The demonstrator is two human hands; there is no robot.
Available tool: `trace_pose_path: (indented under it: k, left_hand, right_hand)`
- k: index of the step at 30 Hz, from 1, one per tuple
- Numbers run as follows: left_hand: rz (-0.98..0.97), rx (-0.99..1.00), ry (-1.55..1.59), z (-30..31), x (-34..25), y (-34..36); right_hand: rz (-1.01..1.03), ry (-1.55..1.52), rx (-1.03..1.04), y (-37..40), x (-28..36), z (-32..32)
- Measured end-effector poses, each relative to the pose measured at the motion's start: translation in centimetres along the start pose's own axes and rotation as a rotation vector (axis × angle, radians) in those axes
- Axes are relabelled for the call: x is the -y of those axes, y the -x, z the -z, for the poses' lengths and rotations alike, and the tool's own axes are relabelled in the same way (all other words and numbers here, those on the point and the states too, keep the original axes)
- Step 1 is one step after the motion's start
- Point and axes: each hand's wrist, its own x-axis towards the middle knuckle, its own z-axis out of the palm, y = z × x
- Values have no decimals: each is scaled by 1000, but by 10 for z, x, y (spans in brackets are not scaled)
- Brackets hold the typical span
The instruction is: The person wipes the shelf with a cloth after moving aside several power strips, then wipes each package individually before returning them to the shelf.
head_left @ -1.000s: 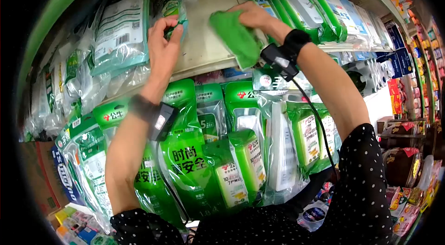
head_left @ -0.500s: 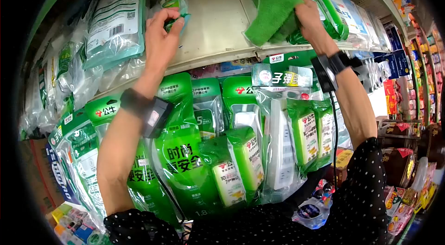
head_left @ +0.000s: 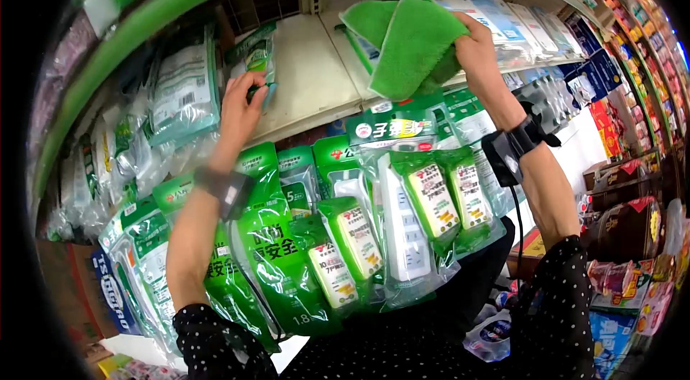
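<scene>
While the left hand (head_left: pixel 241 110) pinches a packet (head_left: pixel 257 57) upright, the right hand (head_left: pixel 478 49) clenches a green cloth (head_left: pixel 410 46); wiping seems underway, and the bare shelf (head_left: pixel 309 85) needs sweeping next.

We see a cream flat shelf board (head_left: pixel 309 85). Clear-and-green plastic packs (head_left: pixel 183 89) lean at its left, a small green packet (head_left: pixel 257 57) stands just beside them, and flat white-and-green packs (head_left: pixel 496 17) line its right.

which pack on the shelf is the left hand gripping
The small green-topped pack beside the bare shelf board; the left hand pinches its lower edge. The bigger pale pack left of it is not gripped.
</scene>
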Motion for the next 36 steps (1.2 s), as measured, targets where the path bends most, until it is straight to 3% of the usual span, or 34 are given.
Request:
trace_pose_path:
  k: [3,5,11,14,16,21,23,24,25,27,29,30,32,33,35,36]
  left_hand:
    - [78,-57,163,1,6,-5]
    - [72,-120,220,-3,9,-8]
    - [-74,93,75,-15,-28,-36]
    - [-179,94,-1,-41,-56,-47]
    - [-148,117,149,-68,-65,-54]
    - [-232,259,104,-123,-80,-66]
    - [-27,315,242,-124,-101,-65]
    - [75,347,309,-119,-110,-64]
    - [17,314,324,-103,-121,-67]
    - [155,159,564,-67,-153,-64]
    - [40,119,835,-43,-173,-55]
    - [-75,208,727,-14,-202,-37]
    - [-175,45,428,-7,-195,-36]
    - [-102,39,505,0,-185,-40]
    - [44,23,657,20,-156,-53]
    - [98,-112,525,27,-145,-59]
  right_hand:
    - [-74,-285,-138,25,23,37]
    - [-97,-292,-187,44,41,67]
    - [-103,-386,-245,77,58,118]
    - [-137,-405,-218,85,55,119]
    - [-154,-472,-228,83,45,112]
    - [-186,-496,-156,80,55,65]
    - [-177,-504,-88,79,60,51]
    - [-177,-509,-85,78,62,45]
    - [-180,-515,-81,74,64,38]
    - [-205,-528,-52,68,71,25]
    - [-182,-577,9,56,77,7]
    - [-101,-610,161,43,74,-12]
    - [-31,-663,307,30,82,-43]
    - [-4,-700,433,23,85,-55]
    - [-70,-638,480,20,96,-72]
    - [-101,-606,501,17,98,-75]
